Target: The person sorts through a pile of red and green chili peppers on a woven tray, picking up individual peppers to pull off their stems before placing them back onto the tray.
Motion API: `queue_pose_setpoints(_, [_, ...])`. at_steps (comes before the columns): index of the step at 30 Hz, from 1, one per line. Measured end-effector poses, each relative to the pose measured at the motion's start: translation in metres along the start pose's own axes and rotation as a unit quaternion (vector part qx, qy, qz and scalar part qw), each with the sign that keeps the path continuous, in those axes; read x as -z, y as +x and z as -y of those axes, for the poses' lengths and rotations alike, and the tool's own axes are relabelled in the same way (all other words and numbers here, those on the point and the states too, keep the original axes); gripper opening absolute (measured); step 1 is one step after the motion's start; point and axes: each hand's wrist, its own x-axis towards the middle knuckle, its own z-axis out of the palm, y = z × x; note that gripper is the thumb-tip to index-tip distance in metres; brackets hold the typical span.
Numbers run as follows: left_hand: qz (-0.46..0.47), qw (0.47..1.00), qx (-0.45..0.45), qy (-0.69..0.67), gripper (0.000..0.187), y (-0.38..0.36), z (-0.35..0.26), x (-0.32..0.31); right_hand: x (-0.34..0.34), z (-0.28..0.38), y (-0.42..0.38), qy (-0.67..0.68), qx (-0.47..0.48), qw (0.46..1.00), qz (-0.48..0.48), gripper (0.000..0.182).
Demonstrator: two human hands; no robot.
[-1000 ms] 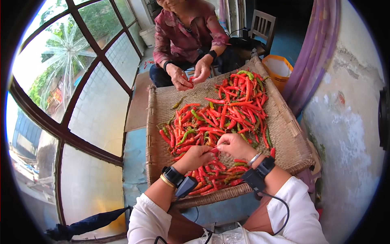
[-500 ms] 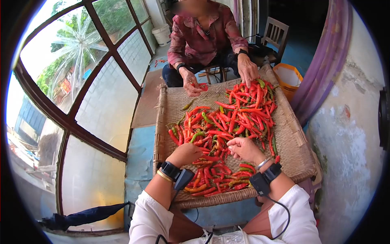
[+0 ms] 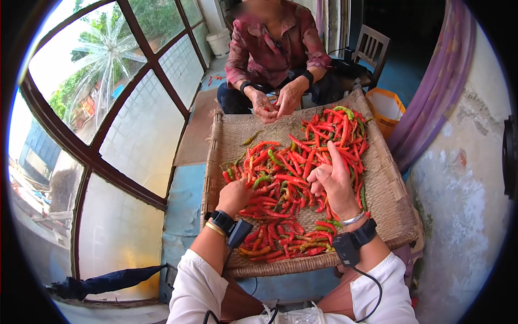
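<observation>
Red chili peppers (image 3: 294, 162), with a few green ones among them, lie in a spread heap on a woven tray (image 3: 391, 202). My left hand (image 3: 233, 196) is closed at the left edge of the heap, its fingertips turned away, so anything in them is hidden. Over the right part of the heap is my right hand (image 3: 333, 181), its index finger stretched forward and the thumb apart from it; the other fingers are curled, and nothing shows in it. A smaller group of peppers (image 3: 264, 243) lies nearer to me, between my wrists.
Across the tray sits a co-worker (image 3: 278, 48), both hands together above its far edge, with something red between the fingers. An orange-rimmed bucket (image 3: 396, 102) stands beyond the right corner. Left is a framed window (image 3: 132, 135); a folded dark umbrella (image 3: 116, 282) lies below it.
My right hand has moved forward and right, and its index finger has straightened. My left hand has shifted left and slightly forward. The co-worker's right-side hand has left the peppers and joined the other.
</observation>
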Motion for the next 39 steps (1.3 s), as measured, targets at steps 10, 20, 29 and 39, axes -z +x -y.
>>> queue_pose_setpoints(10, [-0.004, 0.991, -0.049, -0.121, 0.027, 0.01, 0.008, -0.016, 0.0, -0.002, 0.007, -0.048, 0.022, 0.998, 0.036, 0.056])
queue_pose_setpoints(20, [0.038, 0.914, -0.141, -0.379, 0.014, -0.016, -0.046, 0.016, -0.008, -0.06, -0.007, -0.199, -0.186, 0.955, 0.119, 0.038])
queue_pose_setpoints(29, [0.149, 0.84, -0.155, -0.498, 0.013, -0.024, -0.057, 0.01, -0.008, -0.057, -0.01, -0.063, -0.219, 0.97, 0.086, 0.017])
queue_pose_setpoints(39, [0.185, 0.834, -0.102, -0.509, 0.017, -0.015, -0.041, 0.011, -0.004, -0.065, -0.009, -0.053, -0.214, 0.975, 0.038, 0.013])
